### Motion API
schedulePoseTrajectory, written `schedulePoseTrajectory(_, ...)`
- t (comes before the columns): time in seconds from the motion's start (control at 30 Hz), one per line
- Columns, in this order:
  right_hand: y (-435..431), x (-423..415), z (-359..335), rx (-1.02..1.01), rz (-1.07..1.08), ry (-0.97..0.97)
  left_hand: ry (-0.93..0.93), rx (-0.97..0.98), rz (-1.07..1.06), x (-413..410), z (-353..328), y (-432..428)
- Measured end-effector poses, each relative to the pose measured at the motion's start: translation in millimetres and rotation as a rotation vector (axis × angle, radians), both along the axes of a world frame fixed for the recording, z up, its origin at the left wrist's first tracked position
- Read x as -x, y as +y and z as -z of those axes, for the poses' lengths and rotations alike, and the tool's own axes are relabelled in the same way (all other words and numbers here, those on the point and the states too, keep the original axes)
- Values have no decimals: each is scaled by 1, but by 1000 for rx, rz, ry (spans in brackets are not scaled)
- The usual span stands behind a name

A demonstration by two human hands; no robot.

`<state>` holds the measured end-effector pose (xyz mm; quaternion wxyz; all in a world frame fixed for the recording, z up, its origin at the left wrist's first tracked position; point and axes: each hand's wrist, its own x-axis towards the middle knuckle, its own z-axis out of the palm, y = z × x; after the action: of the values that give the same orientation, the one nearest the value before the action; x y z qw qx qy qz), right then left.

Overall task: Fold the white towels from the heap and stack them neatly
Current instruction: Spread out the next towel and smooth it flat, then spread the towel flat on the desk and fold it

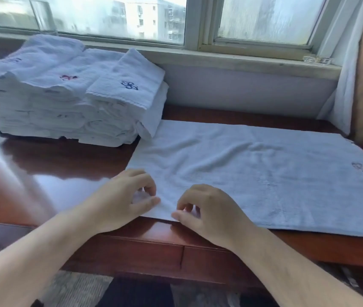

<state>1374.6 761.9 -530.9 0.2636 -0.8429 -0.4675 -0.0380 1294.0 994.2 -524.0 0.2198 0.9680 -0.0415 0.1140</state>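
A white towel (253,171) lies spread flat on the dark wooden table (50,171), reaching from the middle to the right edge of view, with a faint embroidered mark near its right end. My left hand (123,200) pinches the towel's near left corner between thumb and curled fingers. Just to its right, my right hand (209,209) pinches the towel's near edge at the table's front edge. At the back left stand stacks of folded white towels (72,98); the top ones carry blue and red embroidery.
A window with a sill (231,60) runs along the back behind the table. A white curtain (340,94) and a brown cushion-like surface stand at the far right. The table's left half is bare and glossy. Drawer fronts (145,253) show below the front edge.
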Motion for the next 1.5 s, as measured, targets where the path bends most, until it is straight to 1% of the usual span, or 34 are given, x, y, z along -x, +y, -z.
schedulePoseTrajectory(0.07, 4, 14, 7, -3, -17, 21, 66, -3, 3, 26, 8, 10)
schedulePoseTrajectory(0.17, 2, 23, 12, -20, 11, -2, 94, -104, 0, 55, 23, 8)
schedulePoseTrajectory(0.27, 2, 23, 10, -25, 35, 15, 52, -125, -24, 61, 25, 1)
schedulePoseTrajectory(0.57, -4, 26, 7, 65, -45, 7, -122, 8, -26, 67, 22, -1)
schedulePoseTrajectory(0.67, -6, 29, 10, 80, -65, -65, -151, 3, -35, 67, 23, -2)
schedulePoseTrajectory(0.77, -7, 35, 15, 15, -85, -217, -211, -39, -12, 68, 25, -4)
schedulePoseTrajectory(0.83, -8, 37, 19, -35, -103, -286, -245, -31, 15, 69, 27, -4)
schedulePoseTrajectory(0.9, -9, 38, 20, -74, -120, -316, -279, -7, 42, 69, 29, -4)
schedulePoseTrajectory(1.0, -9, 40, 20, -102, -137, -341, -325, -26, 79, 69, 32, -6)
schedulePoseTrajectory(1.13, -2, 41, 15, -128, -110, -354, -362, -24, 29, 64, 29, -8)
schedulePoseTrajectory(1.23, 0, 44, 11, -127, -73, -320, -347, 59, -23, 58, 22, -12)
schedulePoseTrajectory(1.33, -7, 39, 8, -74, -16, -341, -307, 120, -78, 51, 19, -11)
schedulePoseTrajectory(1.43, -29, 25, 2, -1, 80, -306, -295, 113, -73, 42, 12, -8)
schedulePoseTrajectory(1.5, -45, 16, 0, 23, 135, -270, -283, 95, -16, 32, 4, -8)
